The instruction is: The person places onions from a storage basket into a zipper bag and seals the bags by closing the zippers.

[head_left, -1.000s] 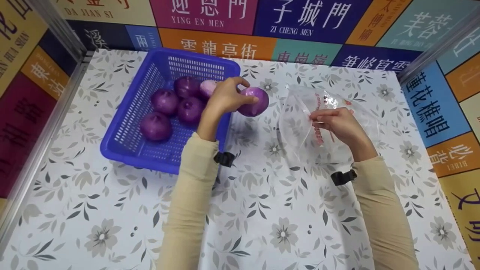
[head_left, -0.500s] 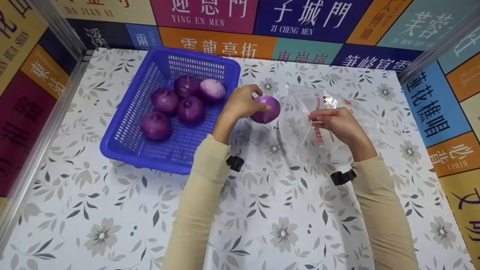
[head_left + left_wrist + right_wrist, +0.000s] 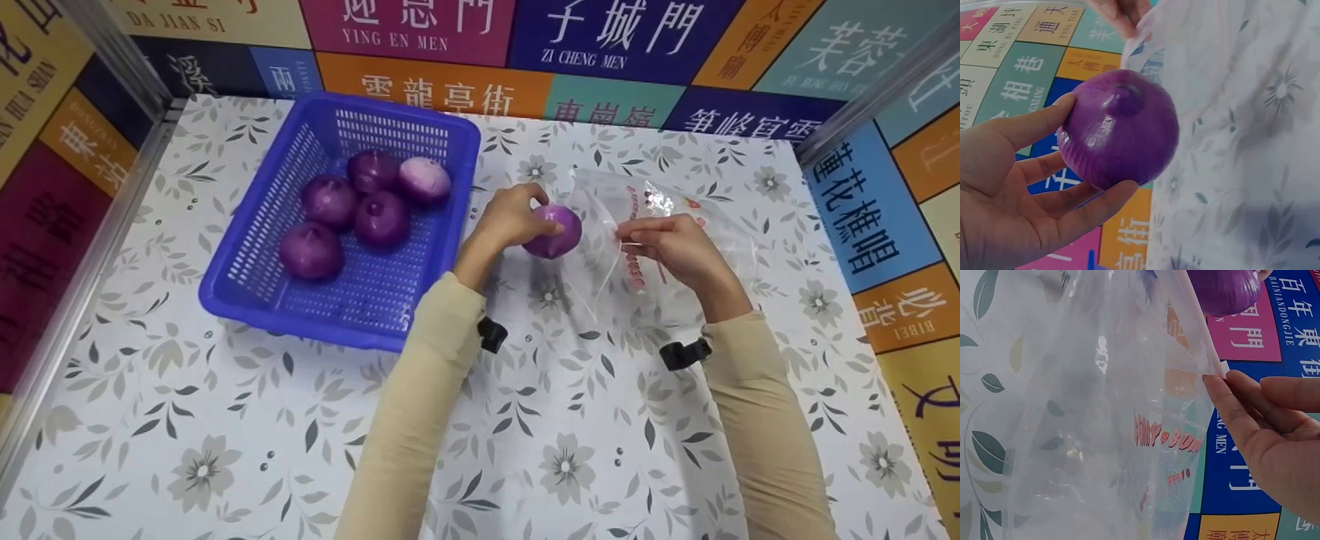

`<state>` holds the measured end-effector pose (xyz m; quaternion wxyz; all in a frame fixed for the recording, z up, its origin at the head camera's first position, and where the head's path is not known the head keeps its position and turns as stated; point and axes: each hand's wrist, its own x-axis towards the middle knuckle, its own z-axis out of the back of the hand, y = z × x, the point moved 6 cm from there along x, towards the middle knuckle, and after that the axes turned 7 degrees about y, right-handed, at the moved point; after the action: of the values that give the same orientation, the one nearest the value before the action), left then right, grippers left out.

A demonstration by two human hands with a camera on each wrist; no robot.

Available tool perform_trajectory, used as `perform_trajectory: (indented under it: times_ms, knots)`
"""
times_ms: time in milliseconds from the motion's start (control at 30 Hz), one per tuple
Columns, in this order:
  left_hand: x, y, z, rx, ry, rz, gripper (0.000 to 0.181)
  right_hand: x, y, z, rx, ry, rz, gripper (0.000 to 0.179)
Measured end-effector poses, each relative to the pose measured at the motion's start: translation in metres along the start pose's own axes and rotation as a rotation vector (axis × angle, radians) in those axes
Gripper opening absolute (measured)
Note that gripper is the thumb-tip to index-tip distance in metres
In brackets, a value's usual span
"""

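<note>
My left hand (image 3: 512, 217) grips a purple onion (image 3: 555, 232) between thumb and fingers, above the table just left of the plastic bag's mouth. In the left wrist view the same onion (image 3: 1123, 132) shows its pointed tip, with the left hand (image 3: 1022, 185) round one side. The right hand (image 3: 679, 244) pinches the edge of the clear plastic bag (image 3: 675, 300), which has red print on it. Up close in the right wrist view, the fingertips of the right hand (image 3: 1264, 416) hold the rim of the bag (image 3: 1084, 439).
A blue plastic basket (image 3: 255, 319) stands on the left of the table, holding several purple onions (image 3: 311, 250) and one paler onion (image 3: 425, 180). Printed panels (image 3: 420, 82) wall the back and both sides. A flower-patterned cover (image 3: 566, 465) lies over the table.
My left hand has carried the onion right and slightly nearer, from beside the basket to beside the bag's mouth. The right hand keeps its pinch on the bag edge, almost unmoved.
</note>
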<state>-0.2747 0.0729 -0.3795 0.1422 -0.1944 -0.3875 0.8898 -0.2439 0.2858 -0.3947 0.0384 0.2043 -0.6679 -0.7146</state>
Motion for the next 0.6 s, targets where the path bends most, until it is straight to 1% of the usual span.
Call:
perform_trajectory:
  times_ms: [200,333,600]
  knots:
    - [0.007,0.0,-0.014,0.004,0.011,-0.01,0.042,0.001,0.0,-0.001,-0.018,0.002,0.002,0.026]
    - [0.011,0.0,-0.021,-0.006,-0.004,-0.012,0.042,0.002,0.0,-0.001,-0.044,-0.001,-0.002,0.026]
    - [0.016,0.002,-0.033,-0.032,-0.017,-0.016,0.037,0.002,-0.001,-0.002,-0.044,0.008,-0.01,0.026]
